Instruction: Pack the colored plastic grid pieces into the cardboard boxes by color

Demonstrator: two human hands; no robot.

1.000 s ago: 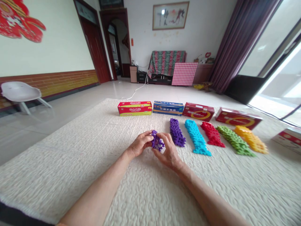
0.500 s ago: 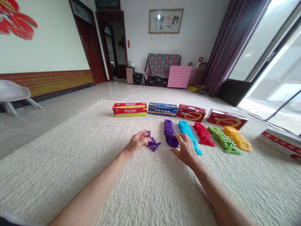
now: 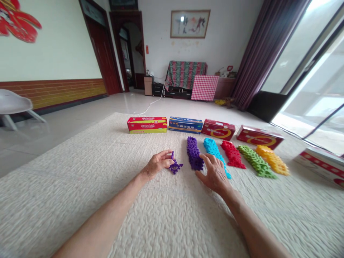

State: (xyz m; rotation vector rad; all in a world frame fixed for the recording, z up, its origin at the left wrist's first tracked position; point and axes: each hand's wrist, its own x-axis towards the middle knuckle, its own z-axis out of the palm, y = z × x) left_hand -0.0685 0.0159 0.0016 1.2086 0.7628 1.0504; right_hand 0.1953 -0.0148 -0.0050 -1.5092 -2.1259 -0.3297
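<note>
My left hand pinches a few small purple interlocking plastic pieces between thumb and fingers, just above the quilted cover. To the right lies a long purple strip of stacked interlocking pieces. At its near end my right hand hovers with thumb and fingers apart, holding nothing that I can see. Under and beyond the right hand a light blue strip is partly covered. Beside it lie a red strip, a green strip and a yellow strip.
Behind the strips stand a red and yellow box, a blue box and two dark red boxes. A white and red box is at the far right. Everything rests on a cream quilted cover.
My right hand's fingers have lifted slightly off the near end of the purple strip and spread. The purple pieces in my left hand have turned a little.
</note>
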